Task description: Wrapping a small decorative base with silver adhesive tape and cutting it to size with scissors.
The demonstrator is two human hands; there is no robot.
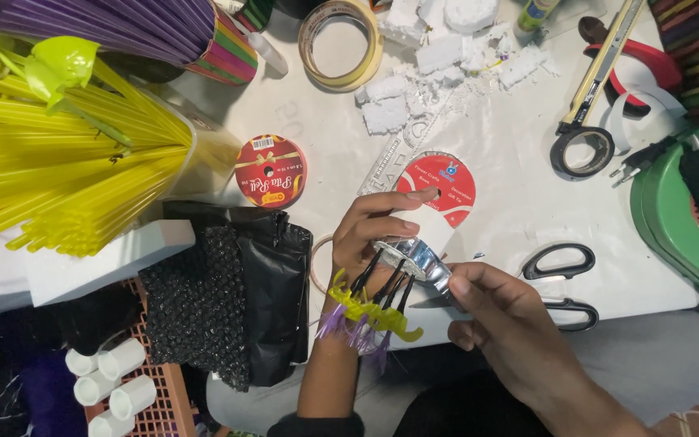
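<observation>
both hands [382, 235] [495, 307] hold silver-wrapped piece [414, 260], stems [382, 283] pointing down-left

Single head-worn view, steeply down, close over the white table [519, 202].

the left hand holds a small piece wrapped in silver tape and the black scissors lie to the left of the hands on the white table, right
Not quite. In the head view the black scissors lie to the right of the hands, not the left. The left hand does hold the silver-taped piece, over the white table.

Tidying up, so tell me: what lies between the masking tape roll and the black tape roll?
In the head view, white foam chunks lie between the masking tape roll and the black tape roll.
</observation>
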